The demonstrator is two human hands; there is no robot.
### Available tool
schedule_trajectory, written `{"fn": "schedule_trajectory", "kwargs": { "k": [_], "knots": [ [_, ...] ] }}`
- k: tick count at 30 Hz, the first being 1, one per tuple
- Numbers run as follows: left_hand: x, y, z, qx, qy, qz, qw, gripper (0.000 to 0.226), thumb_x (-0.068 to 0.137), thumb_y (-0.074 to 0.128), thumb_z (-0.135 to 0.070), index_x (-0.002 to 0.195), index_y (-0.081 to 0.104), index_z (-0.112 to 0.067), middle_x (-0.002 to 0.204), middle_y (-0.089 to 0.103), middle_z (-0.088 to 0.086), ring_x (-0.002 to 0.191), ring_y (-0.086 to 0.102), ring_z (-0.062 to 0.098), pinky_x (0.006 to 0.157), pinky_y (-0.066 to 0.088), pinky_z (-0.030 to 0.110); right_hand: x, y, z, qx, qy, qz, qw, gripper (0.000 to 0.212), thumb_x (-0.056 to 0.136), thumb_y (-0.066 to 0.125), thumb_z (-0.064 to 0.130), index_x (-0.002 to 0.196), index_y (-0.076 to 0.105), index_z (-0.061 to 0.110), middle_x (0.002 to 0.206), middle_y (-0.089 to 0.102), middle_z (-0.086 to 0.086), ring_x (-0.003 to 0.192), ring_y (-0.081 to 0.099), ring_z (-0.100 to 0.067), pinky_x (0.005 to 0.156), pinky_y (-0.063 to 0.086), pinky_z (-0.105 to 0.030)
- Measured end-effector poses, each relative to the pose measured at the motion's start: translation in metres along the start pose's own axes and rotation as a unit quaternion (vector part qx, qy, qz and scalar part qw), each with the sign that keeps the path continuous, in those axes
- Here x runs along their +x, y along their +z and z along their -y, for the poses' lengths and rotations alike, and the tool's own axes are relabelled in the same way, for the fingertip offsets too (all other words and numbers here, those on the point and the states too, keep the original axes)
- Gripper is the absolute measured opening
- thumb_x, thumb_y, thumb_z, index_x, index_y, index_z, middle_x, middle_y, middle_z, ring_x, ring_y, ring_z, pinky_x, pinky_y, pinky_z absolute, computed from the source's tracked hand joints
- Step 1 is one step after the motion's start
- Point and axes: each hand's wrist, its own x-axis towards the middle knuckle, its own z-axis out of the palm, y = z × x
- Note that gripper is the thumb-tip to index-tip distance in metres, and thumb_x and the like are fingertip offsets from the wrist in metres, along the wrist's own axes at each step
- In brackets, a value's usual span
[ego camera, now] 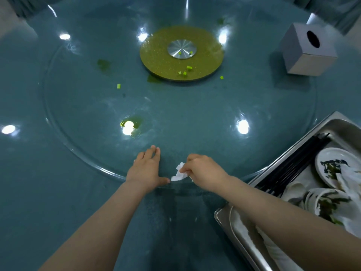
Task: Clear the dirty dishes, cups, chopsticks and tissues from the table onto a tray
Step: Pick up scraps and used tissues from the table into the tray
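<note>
Right hand (203, 173) pinches crumpled white tissue (178, 173) left of steel tray (289, 151); left hand (145, 169) flat, fingers spread, on teal tabletop (58, 192).

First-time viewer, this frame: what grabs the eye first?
The two bare arms reaching in from below: the right hand pinches a crumpled white tissue, and the left hand lies flat on the blue table beside it. Beyond them sits the yellow-green disc at the turntable's centre, with green food scraps around it. At lower right, a steel tray holds dirty plates and black chopsticks.
</note>
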Motion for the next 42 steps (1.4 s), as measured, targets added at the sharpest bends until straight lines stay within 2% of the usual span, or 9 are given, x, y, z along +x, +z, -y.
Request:
{"fn": "schedule_trajectory", "kwargs": {
  "k": [6, 10, 15, 22, 25, 32, 35, 38, 42],
  "knots": [
    [-0.001, -0.001, 0.001, -0.011, 0.029, 0.046, 0.998, 0.11, 0.077, 0.066, -0.055, 0.151, -0.004, -0.016, 0.159, -0.012, 0.0, 0.144, 0.0, 0.026, 0.118, 0.014, 0.042, 0.005, -0.036, -0.05, 0.031, 0.156, -0.19, 0.969, 0.037, 0.089, 0.052, -0.001, 0.119, 0.066, 0.015, 0.112, 0.06, -0.01, 0.098, 0.06, -0.03, 0.085, 0.047, -0.034],
    [0.001, -0.005, 0.003, -0.053, 0.038, 0.07, 0.995, 0.103, 0.08, 0.063, -0.054, 0.152, -0.001, -0.018, 0.159, -0.012, -0.003, 0.145, -0.003, 0.024, 0.116, 0.01, 0.035, 0.008, -0.027, -0.048, 0.009, 0.189, -0.15, 0.971, 0.05, 0.082, 0.05, -0.006, 0.124, 0.063, 0.019, 0.114, 0.057, -0.008, 0.098, 0.06, -0.031, 0.073, 0.039, -0.026],
    [-0.001, -0.004, -0.01, -0.078, 0.041, 0.059, 0.994, 0.096, 0.083, 0.061, -0.05, 0.152, 0.004, -0.017, 0.16, -0.008, -0.001, 0.146, 0.0, 0.023, 0.116, 0.009, 0.032, -0.001, 0.012, 0.004, 0.009, 0.059, -0.082, 0.995, 0.043, 0.084, 0.051, 0.004, 0.121, 0.063, 0.022, 0.108, 0.054, -0.007, 0.097, 0.059, -0.033, 0.072, 0.04, -0.03],
    [-0.006, -0.006, -0.008, -0.146, 0.061, -0.007, 0.987, 0.082, 0.088, 0.06, -0.041, 0.152, 0.01, -0.028, 0.158, 0.003, -0.014, 0.142, 0.023, 0.009, 0.108, 0.027, 0.025, -0.019, 0.004, -0.015, -0.032, 0.096, -0.051, 0.994, 0.044, 0.087, 0.05, 0.001, 0.118, 0.067, 0.026, 0.104, 0.053, -0.005, 0.093, 0.06, -0.035, 0.071, 0.04, -0.033],
    [-0.001, -0.01, -0.002, -0.159, 0.052, -0.06, 0.984, 0.092, 0.085, 0.064, -0.041, 0.152, 0.003, -0.028, 0.158, -0.007, -0.014, 0.144, 0.012, 0.006, 0.11, 0.026, 0.029, -0.025, -0.005, -0.022, -0.024, 0.131, -0.053, 0.99, 0.04, 0.088, 0.051, 0.008, 0.115, 0.068, 0.032, 0.109, 0.058, -0.003, 0.096, 0.06, -0.033, 0.072, 0.042, -0.032],
    [0.027, -0.024, 0.034, -0.139, -0.023, -0.058, 0.988, 0.123, 0.069, 0.078, -0.046, 0.151, -0.008, -0.014, 0.158, -0.016, 0.0, 0.145, -0.013, 0.015, 0.118, 0.005, 0.036, -0.034, -0.027, -0.049, 0.025, 0.245, -0.067, 0.967, 0.031, 0.081, 0.056, 0.012, 0.096, 0.074, 0.032, 0.102, 0.07, -0.001, 0.092, 0.064, -0.03, 0.073, 0.05, -0.03],
    [0.039, -0.027, 0.046, -0.066, -0.054, -0.037, 0.996, 0.131, 0.065, 0.076, -0.056, 0.149, -0.012, -0.007, 0.157, -0.022, 0.007, 0.143, -0.023, 0.024, 0.118, -0.001, 0.043, -0.028, -0.047, -0.064, 0.045, 0.277, -0.167, 0.945, 0.029, 0.079, 0.058, 0.015, 0.099, 0.073, 0.028, 0.097, 0.072, -0.002, 0.09, 0.065, -0.029, 0.072, 0.045, -0.027],
    [0.046, -0.028, 0.05, -0.02, -0.068, -0.023, 0.997, 0.139, 0.06, 0.073, -0.067, 0.148, -0.018, -0.01, 0.154, -0.029, 0.006, 0.141, -0.029, 0.024, 0.116, -0.005, 0.045, -0.002, -0.066, -0.068, 0.09, 0.25, -0.255, 0.93, 0.029, 0.084, 0.056, 0.014, 0.109, 0.069, 0.022, 0.103, 0.07, -0.003, 0.094, 0.063, -0.028, 0.081, 0.049, -0.031],
    [0.045, -0.028, 0.052, 0.026, -0.083, 0.009, 0.996, 0.142, 0.055, 0.067, -0.076, 0.145, -0.025, -0.017, 0.152, -0.036, 0.0, 0.14, -0.031, 0.023, 0.112, -0.008, 0.055, 0.053, -0.081, -0.061, 0.088, 0.208, -0.227, 0.947, 0.031, 0.088, 0.053, 0.008, 0.115, 0.067, 0.015, 0.113, 0.066, -0.01, 0.104, 0.059, -0.03, 0.087, 0.048, -0.035]
  ]
}}
